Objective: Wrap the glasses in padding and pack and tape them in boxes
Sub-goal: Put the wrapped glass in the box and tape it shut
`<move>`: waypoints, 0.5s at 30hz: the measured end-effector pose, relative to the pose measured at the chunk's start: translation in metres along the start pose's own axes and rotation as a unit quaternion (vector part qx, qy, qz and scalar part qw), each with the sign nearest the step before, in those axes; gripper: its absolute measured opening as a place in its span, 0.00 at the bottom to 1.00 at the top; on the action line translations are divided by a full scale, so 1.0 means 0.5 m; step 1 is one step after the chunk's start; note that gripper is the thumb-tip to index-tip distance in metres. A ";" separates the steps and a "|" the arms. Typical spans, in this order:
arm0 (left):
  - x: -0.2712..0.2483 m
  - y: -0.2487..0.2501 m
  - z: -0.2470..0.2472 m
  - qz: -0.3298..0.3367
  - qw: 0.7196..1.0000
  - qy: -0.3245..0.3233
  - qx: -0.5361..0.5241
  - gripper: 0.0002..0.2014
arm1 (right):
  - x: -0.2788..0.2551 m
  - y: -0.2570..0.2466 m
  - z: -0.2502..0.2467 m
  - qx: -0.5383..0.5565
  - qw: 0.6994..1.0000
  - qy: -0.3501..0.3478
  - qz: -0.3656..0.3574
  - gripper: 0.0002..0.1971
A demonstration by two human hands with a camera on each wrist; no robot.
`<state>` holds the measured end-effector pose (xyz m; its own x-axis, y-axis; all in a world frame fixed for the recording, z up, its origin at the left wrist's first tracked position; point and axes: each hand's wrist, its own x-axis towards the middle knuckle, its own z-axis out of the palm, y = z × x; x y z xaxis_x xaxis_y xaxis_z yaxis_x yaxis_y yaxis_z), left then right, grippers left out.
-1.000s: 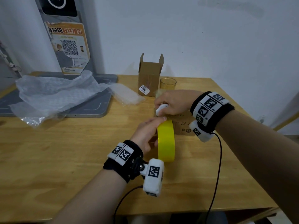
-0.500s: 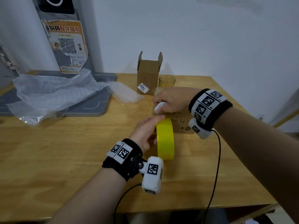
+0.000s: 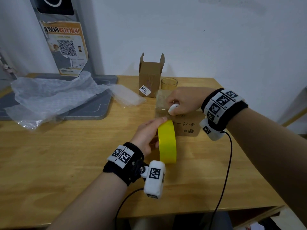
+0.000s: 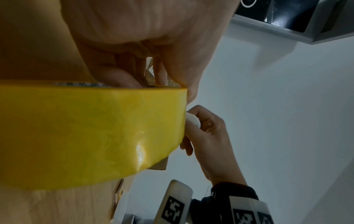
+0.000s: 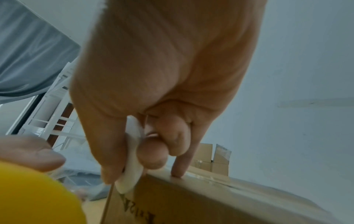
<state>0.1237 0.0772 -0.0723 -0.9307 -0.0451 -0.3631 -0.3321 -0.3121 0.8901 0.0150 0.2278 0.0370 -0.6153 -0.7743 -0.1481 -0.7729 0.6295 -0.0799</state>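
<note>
beside the box (image 3: 186, 123) — left hand (image 3: 146, 135) gripping tape roll (image 3: 167, 141), right hand (image 3: 182, 100) clutching white cutter (image 3: 173, 108)

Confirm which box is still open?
The upright box at the back beside the glass; its flaps stand up. The flat box under the right hand is closed.

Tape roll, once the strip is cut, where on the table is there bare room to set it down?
Bare wood lies near the table front edge, left of the left hand, and right of the tape roll past the closed box. Crowded: the far left under bubble wrap, and the far middle with open box and glass.
</note>
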 end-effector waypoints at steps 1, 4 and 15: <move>-0.001 -0.001 0.002 0.003 1.000 0.000 0.003 0.14 | -0.007 0.002 0.004 0.009 1.000 0.013 0.006 0.16; -0.009 -0.008 0.006 0.019 1.000 0.003 0.004 0.14 | -0.025 0.004 0.031 0.042 0.997 0.055 0.029 0.16; -0.045 -0.019 0.018 0.041 0.998 0.015 0.039 0.13 | -0.038 -0.011 0.076 0.043 0.984 0.142 0.097 0.11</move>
<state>0.1463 0.0896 -0.0704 -0.9507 -0.0956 -0.2949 -0.2669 -0.2320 0.9354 0.0369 0.2417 0.0027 -0.7784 -0.6179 0.1112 -0.6276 0.7613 -0.1627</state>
